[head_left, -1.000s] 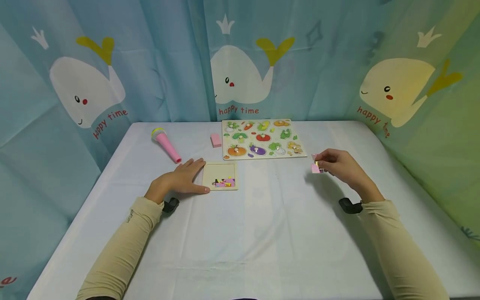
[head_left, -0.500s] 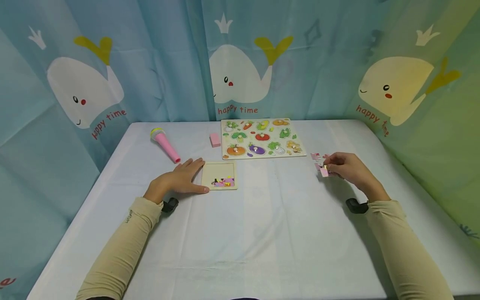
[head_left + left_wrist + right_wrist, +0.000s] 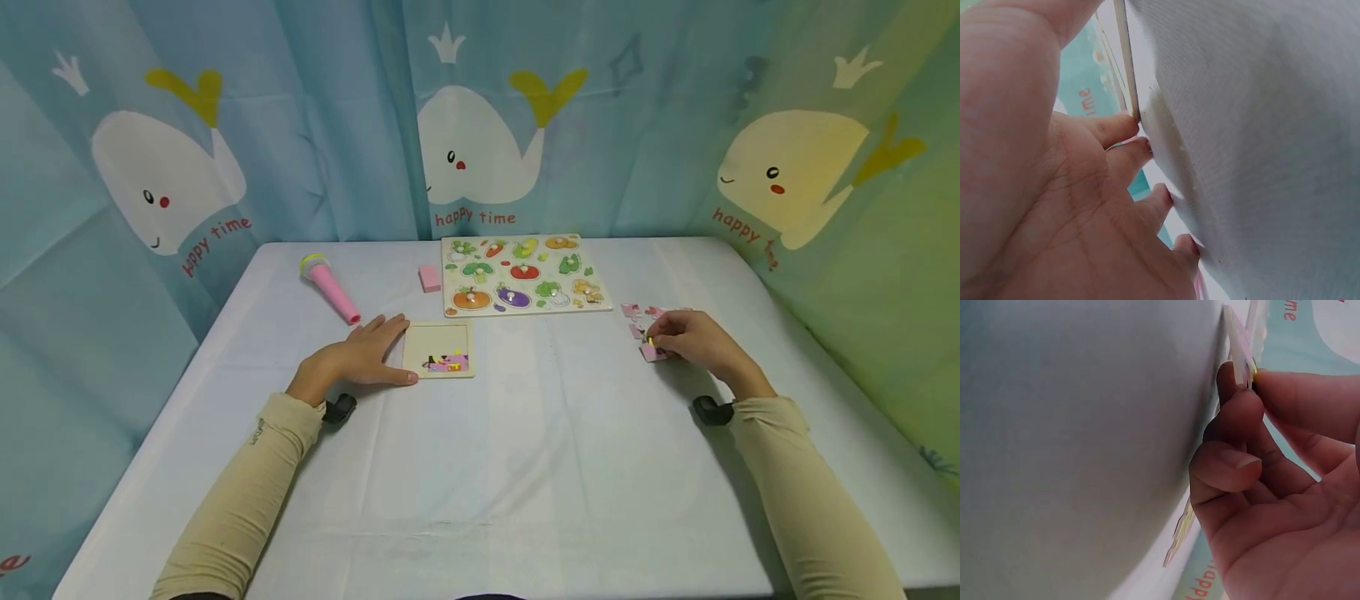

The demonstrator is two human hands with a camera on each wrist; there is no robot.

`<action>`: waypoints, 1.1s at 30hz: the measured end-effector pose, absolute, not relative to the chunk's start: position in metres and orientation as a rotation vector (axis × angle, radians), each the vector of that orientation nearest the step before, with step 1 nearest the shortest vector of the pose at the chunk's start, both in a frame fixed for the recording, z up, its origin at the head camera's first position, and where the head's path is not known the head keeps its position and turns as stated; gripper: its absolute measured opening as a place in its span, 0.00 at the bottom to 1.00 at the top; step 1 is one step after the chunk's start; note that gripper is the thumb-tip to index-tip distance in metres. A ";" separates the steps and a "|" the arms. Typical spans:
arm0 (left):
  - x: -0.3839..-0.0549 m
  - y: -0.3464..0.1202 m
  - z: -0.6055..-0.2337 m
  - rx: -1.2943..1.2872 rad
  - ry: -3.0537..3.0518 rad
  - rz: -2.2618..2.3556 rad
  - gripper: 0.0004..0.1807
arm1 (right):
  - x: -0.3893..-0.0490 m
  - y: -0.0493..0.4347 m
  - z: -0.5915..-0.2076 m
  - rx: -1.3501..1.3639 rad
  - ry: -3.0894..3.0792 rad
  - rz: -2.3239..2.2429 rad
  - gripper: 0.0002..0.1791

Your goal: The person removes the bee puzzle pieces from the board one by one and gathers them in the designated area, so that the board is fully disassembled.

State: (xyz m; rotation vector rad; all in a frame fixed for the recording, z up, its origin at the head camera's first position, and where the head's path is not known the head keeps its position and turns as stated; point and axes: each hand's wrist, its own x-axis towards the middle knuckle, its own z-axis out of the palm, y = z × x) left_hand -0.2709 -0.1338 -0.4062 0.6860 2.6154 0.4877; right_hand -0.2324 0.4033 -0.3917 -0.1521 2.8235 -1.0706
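Observation:
A small square wooden puzzle tray [image 3: 438,337] lies left of centre, with a few pink, yellow and black puzzle pieces [image 3: 450,363] in its lower right part. My left hand [image 3: 356,358] rests at its left side, fingers spread, thumb at the lower left corner and index finger at the upper left one. In the left wrist view the fingertips [image 3: 1141,147] press down on the cloth beside the tray's edge. Over at the right, my right hand [image 3: 701,343] pinches a pink puzzle piece [image 3: 1239,347] between thumb and fingers, low over the table. Loose pink pieces [image 3: 631,311] lie beside it, partly hidden by the hand.
A vegetable peg puzzle board [image 3: 525,287] lies at the back centre. Left of it are a pink block [image 3: 430,278] and a pink toy microphone [image 3: 333,292]. White cloth [image 3: 495,467] covers the table, and whale-print curtains [image 3: 337,125] stand around its back and sides.
My right hand has moved right and a little nearer with the pinched puzzle piece, lowering it. More loose pieces now show behind it. My left hand and the tray have stayed put.

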 end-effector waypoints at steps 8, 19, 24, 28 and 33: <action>-0.270 -0.133 -0.405 0.693 2.622 0.495 0.60 | -0.235 0.401 -0.393 -0.174 2.865 -0.957 0.07; -0.271 -0.134 -0.406 0.688 2.624 0.489 0.60 | -0.233 0.393 -0.391 -0.207 2.964 -0.837 0.06; -0.271 -0.134 -0.405 0.684 2.621 0.485 0.60 | -0.234 0.383 -0.385 -0.156 2.970 -0.849 0.07; -0.271 -0.134 -0.405 0.685 2.623 0.483 0.60 | -0.236 0.374 -0.381 -0.141 2.918 -0.929 0.09; -0.271 -0.134 -0.405 0.691 2.618 0.489 0.60 | -0.237 0.359 -0.374 -0.197 2.885 -0.994 0.11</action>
